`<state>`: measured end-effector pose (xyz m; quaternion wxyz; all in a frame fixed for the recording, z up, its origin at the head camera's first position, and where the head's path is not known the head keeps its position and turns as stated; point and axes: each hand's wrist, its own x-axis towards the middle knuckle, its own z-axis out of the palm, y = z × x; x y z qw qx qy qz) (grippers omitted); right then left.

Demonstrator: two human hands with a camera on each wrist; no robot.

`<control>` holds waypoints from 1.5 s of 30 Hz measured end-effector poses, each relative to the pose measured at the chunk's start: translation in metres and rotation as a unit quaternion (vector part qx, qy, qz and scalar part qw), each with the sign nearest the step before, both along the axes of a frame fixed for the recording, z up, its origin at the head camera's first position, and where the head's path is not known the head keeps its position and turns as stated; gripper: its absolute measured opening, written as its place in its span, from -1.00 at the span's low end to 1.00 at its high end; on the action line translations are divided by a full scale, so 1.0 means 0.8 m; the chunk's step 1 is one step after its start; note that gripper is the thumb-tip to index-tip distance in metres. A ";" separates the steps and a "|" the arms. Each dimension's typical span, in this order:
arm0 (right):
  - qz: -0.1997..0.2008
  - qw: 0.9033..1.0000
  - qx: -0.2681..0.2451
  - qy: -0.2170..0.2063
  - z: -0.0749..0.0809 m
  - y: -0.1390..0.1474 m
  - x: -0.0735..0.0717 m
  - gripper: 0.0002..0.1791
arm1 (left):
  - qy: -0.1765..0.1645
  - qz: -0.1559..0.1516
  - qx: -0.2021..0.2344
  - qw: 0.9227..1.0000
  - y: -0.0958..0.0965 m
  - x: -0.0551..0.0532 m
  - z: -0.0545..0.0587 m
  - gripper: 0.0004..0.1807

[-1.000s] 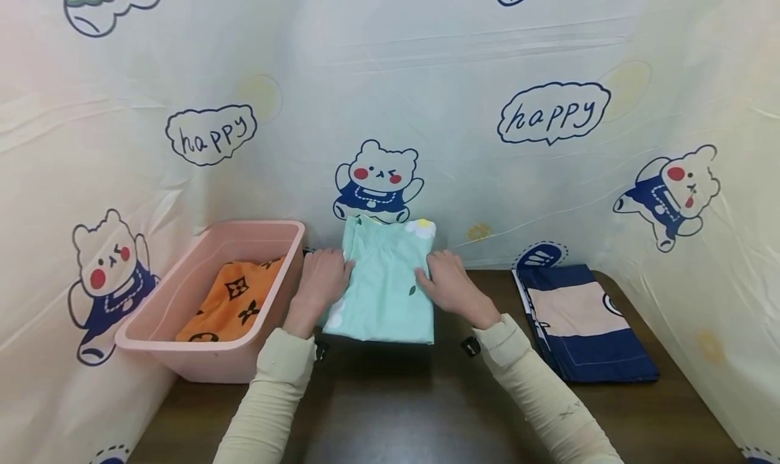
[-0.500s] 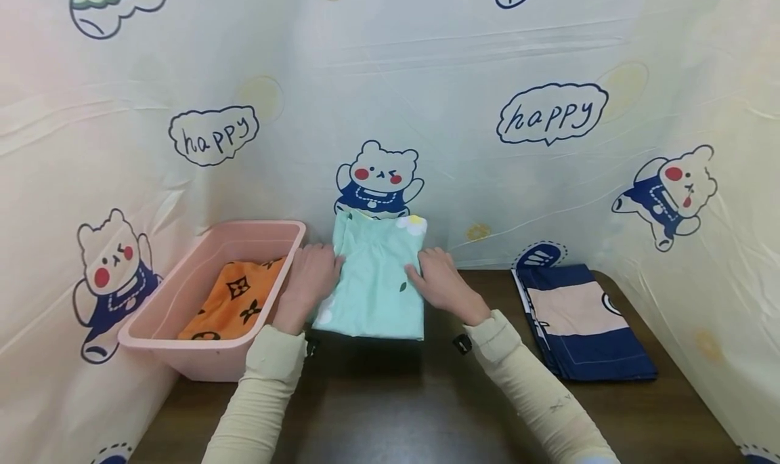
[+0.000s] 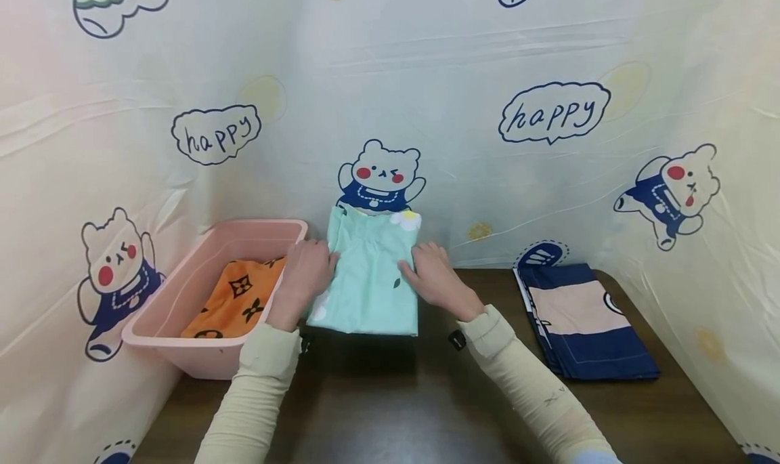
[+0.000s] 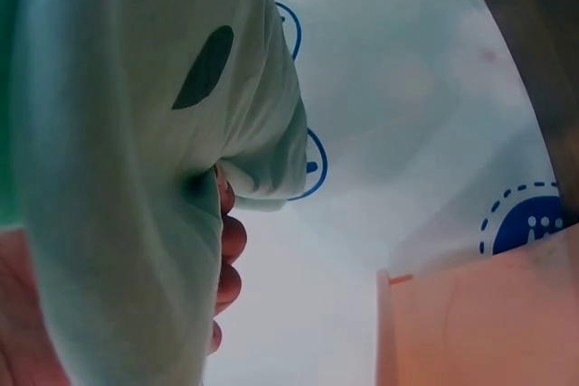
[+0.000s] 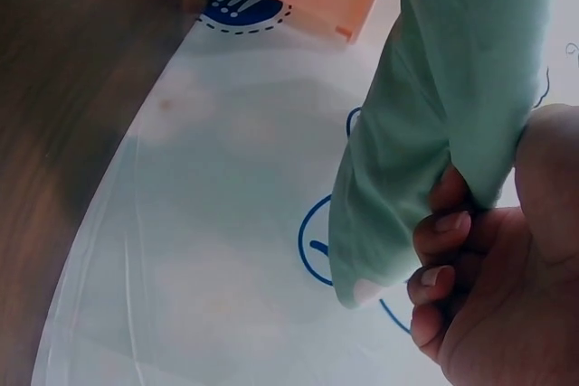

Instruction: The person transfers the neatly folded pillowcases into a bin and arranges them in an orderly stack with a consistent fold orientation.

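A folded mint-green cloth [image 3: 372, 281] with a white daisy print hangs between both hands, above the table. My left hand [image 3: 307, 267] grips its left edge, close beside the pink bin. On the right edge my right hand [image 3: 440, 278] pinches the cloth, thumb in front. In the left wrist view the green cloth [image 4: 127, 151] bulges over the palm, and curled fingertips [image 4: 232, 240] show behind it. Seen from the right wrist, the fingers [image 5: 443, 228] curl in at the cloth's [image 5: 398, 160] edge.
The pink plastic bin [image 3: 183, 343] stands at the left with an orange patterned cloth [image 3: 234, 298] inside. A folded navy and pale pink cloth [image 3: 591, 322] lies on the right of the dark table [image 3: 378, 410]. A printed curtain [image 3: 463, 179] stands behind and at both sides.
Both hands have carried the green cloth leftward and slightly up, closer to the pink bin. The orange cloth and the navy cloth have stayed in place.
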<state>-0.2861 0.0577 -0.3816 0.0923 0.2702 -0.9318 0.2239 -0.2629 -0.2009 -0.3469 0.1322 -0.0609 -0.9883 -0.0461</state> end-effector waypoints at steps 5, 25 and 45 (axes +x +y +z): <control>-0.002 1.000 0.011 0.002 0.004 -0.004 0.002 -0.64 | 0.012 0.001 -0.023 1.000 -0.004 0.000 0.002 -0.60; 0.016 0.999 0.030 0.034 0.019 -0.022 0.002 -0.66 | 0.067 -0.016 -0.019 0.997 -0.027 0.011 0.006 -0.60; 0.042 0.999 0.022 0.025 0.026 -0.050 -0.003 -0.66 | 0.051 -0.012 -0.011 0.999 -0.059 0.017 0.016 -0.64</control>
